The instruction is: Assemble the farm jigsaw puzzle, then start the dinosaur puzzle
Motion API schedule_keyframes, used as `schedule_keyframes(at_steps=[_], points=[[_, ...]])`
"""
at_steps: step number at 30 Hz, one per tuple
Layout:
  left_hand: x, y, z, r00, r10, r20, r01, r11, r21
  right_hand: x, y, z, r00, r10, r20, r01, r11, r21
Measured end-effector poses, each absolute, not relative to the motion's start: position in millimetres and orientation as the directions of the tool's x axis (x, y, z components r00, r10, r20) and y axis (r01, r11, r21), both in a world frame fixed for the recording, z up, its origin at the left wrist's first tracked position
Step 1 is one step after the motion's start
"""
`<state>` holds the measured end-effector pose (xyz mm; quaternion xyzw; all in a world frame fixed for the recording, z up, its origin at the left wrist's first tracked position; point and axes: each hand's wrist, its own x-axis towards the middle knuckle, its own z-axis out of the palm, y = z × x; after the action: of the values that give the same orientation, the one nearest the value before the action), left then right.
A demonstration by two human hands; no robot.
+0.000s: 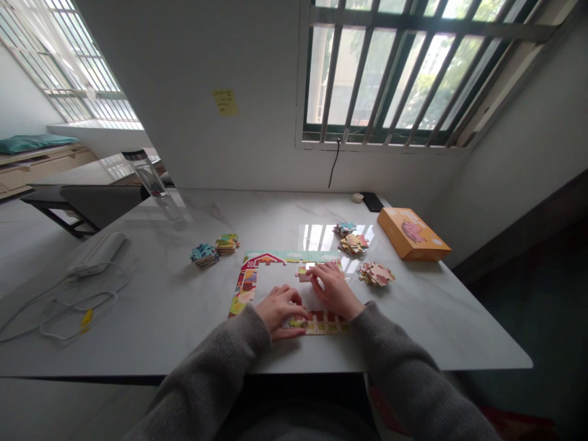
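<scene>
A partly assembled jigsaw puzzle (239, 300) lies on the white table in front of me, its border pieces framing a bare middle. My right hand (334, 289) reaches over the right side, its thumb and fingertips closed on a puzzle piece (303, 274) with a pinkish-brown lower part, inside the top border. Resting over the bottom border, my left hand (281, 311) has thumb and index finger apart, with border pieces showing between them. The fence-patterned bottom strip (325, 323) runs to the right of that hand. My right hand hides part of the right border.
Stacks of loose pieces lie left (205, 255) and right (376, 274) of the puzzle. An orange box (412, 234), a black phone (372, 202) and a glass bottle (146, 174) stand or lie farther out. A white device (97, 254) with a cable (68, 301) is at left.
</scene>
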<state>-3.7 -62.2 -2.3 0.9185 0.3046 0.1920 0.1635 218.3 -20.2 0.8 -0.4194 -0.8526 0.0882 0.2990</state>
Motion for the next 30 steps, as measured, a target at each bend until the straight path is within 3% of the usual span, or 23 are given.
schedule_keyframes(at_steps=[6, 13, 17, 23, 30], points=[[-10.7, -55.7, 5.6, 0.556, 0.725, 0.406, 0.608, -0.688, 0.395, 226.2, -12.9, -4.8, -0.497, 0.779, 0.381, 0.754, 0.606, -0.255], [-16.2, -46.5, -4.7, 0.453, 0.806, 0.381, 0.748, -0.576, 0.329, 224.3, -12.0, -2.2, -0.553, 0.792, 0.259, 0.724, 0.611, -0.321], [-19.0, -42.5, -12.0, 0.508, 0.782, 0.362, 0.717, -0.616, 0.325, 221.6, -16.5, 1.6, -0.609, 0.761, 0.224, 0.643, 0.639, -0.422], [-19.7, -40.5, -12.8, 0.562, 0.745, 0.36, 0.669, -0.665, 0.332, 212.8, -20.3, 6.4, -0.55, 0.772, 0.319, 0.44, 0.593, -0.675], [-15.6, -45.1, -4.3, 0.55, 0.698, 0.458, 0.631, -0.707, 0.32, 210.2, -19.3, 5.4, -0.497, 0.804, 0.326, 0.183, 0.464, -0.867]])
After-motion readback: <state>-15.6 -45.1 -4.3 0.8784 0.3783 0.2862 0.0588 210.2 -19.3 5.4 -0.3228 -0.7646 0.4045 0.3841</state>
